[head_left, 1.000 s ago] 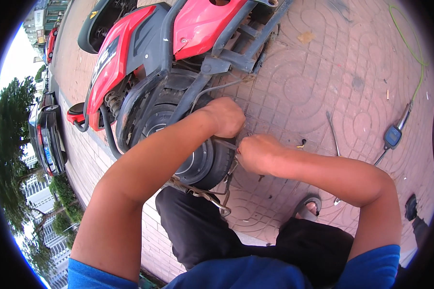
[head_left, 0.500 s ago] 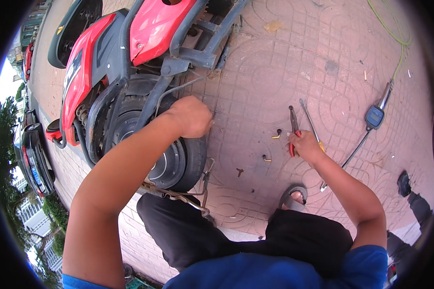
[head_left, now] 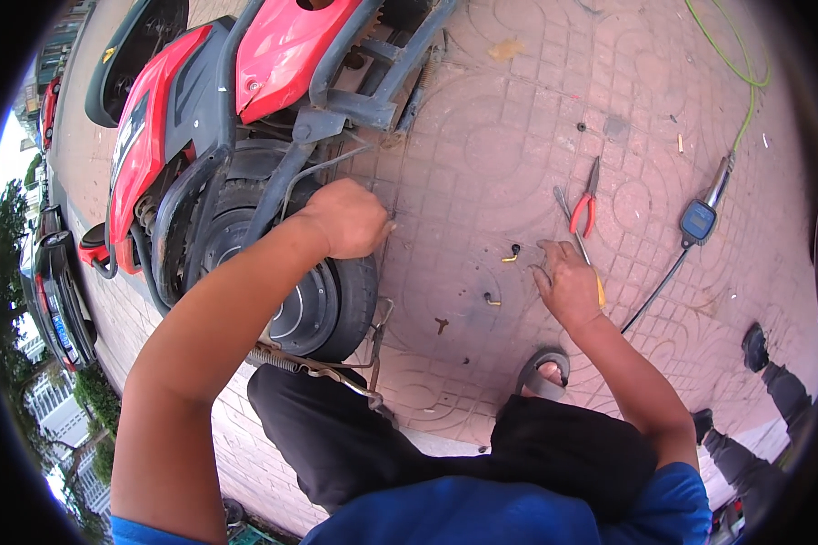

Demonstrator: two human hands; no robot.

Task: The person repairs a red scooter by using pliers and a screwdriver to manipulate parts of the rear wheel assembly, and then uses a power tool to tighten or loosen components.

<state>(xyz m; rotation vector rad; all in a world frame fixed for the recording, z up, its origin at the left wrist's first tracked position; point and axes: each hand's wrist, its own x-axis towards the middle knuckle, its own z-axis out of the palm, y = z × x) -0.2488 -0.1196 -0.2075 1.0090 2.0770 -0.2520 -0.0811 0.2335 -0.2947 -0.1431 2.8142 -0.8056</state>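
My left hand (head_left: 349,220) is closed at the upper edge of the black wheel (head_left: 332,309) of a red quad bike (head_left: 282,59); what it holds is hidden. My right hand (head_left: 565,282) has its fingers apart over the pavement, just below red-handled pliers (head_left: 587,212), beside a screwdriver with a yellow handle (head_left: 600,287). Two small bent valve pieces (head_left: 510,256) lie left of that hand. A digital inflator gauge (head_left: 698,221) with a green hose lies further right.
A metal kickstand with a spring (head_left: 373,391) is by my knee. Another person's dark-clad legs and shoes (head_left: 782,395) are at the right edge. Parked cars (head_left: 62,300), trees and buildings stand along the far left. Small bits of debris dot the paved ground (head_left: 482,136).
My right hand left the wheel, took hold of the pliers, and has let them go higher up on the pavement. My left hand stays at the wheel. The view has shifted.
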